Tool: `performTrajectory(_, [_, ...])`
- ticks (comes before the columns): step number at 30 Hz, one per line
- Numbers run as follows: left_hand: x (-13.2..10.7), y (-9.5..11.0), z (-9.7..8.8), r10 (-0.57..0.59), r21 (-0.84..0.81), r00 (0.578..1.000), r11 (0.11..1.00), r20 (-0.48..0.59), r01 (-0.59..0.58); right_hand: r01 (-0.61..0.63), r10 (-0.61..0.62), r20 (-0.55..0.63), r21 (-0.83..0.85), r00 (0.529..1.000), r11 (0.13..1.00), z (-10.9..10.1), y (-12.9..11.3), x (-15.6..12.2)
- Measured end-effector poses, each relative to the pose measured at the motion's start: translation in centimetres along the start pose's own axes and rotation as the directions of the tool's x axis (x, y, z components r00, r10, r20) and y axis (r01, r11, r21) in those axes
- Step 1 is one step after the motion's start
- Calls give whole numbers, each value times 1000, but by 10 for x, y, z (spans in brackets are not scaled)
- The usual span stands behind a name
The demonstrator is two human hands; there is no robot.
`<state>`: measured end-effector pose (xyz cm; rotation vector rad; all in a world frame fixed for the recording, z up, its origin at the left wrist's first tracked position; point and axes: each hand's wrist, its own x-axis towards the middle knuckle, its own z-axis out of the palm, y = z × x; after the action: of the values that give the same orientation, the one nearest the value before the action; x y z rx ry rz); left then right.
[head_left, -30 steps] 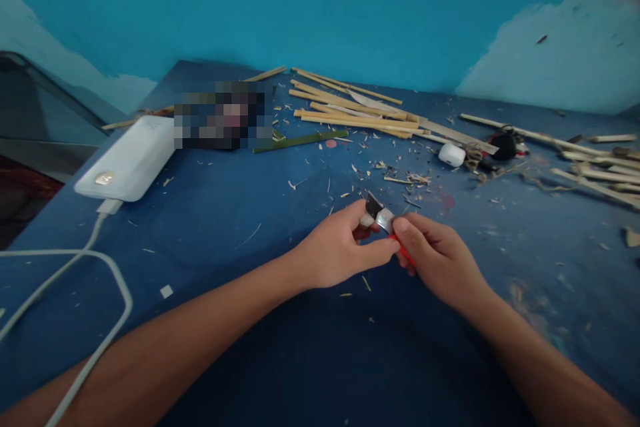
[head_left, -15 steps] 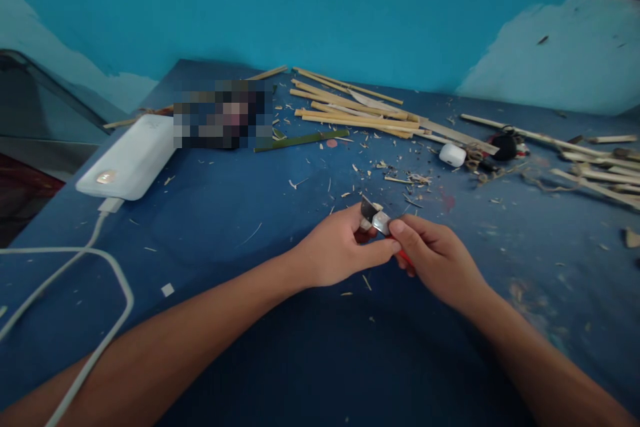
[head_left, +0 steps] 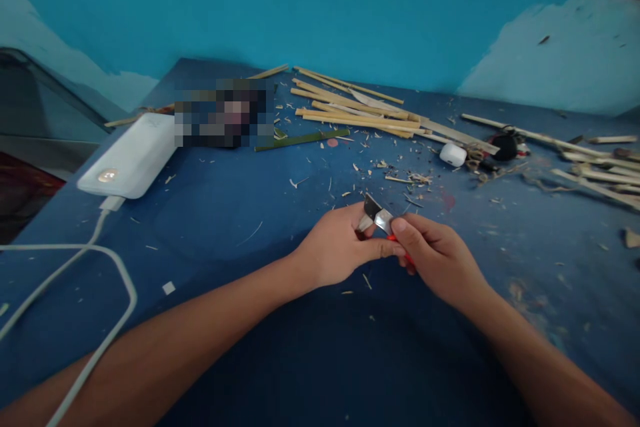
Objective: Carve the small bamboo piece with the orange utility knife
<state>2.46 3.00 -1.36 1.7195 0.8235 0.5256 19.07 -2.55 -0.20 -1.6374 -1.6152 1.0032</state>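
Note:
My right hand (head_left: 437,253) is closed around the red handle of a utility knife (head_left: 383,220). Its short dark blade, set in a silver metal holder, points up and to the left. My left hand (head_left: 337,243) is closed just beside it, and its thumb reaches across to the knife near the right fingertips. A small pale piece of wood (head_left: 365,222) shows between the left fingers, close under the blade; the rest of it is hidden by the hand. Wood shavings (head_left: 420,179) lie scattered on the blue table (head_left: 225,213) beyond both hands.
Bamboo sticks (head_left: 360,117) lie in a bundle at the back, with more sticks (head_left: 605,170) at the right. A white power bank (head_left: 130,157) with a cable (head_left: 125,273) is at left, beside a blurred-out device (head_left: 220,113). A white earbud case (head_left: 453,155) sits near the bundle.
Both hands stay almost in place. The knife and the left thumb have shifted slightly to the right, and the pale piece shows a little more.

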Motion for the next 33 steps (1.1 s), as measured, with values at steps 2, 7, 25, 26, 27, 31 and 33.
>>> performTrajectory(2, [0,-2,0,-2,6,1000,1000,0,2,6,-6,10,2,1000,1000,0,0,0])
performTrajectory(7, [-1,-5,2,10,-60,1000,998,-25,-12,-6,7,38,-23,999,1000,-1,3,0])
performTrajectory(25, [-2,8,2,-99,-10,989,995,-108,98,-13,2,-82,-137,997,990,3,-5,-2])
performTrajectory(26, [-2,8,2,-100,-9,989,995,-109,100,-18,3,-104,-148,995,989,4,-6,-2])
performTrajectory(27, [-2,8,3,-100,-6,989,995,-110,100,-22,3,-123,-156,992,987,5,-8,-3])
performTrajectory(31, [-2,9,5,-92,18,988,995,-126,95,-40,8,-184,-166,983,985,9,-12,-4])
performTrajectory(33, [-2,9,6,-84,43,986,995,-145,91,-45,13,-217,-145,976,988,10,-13,-5])
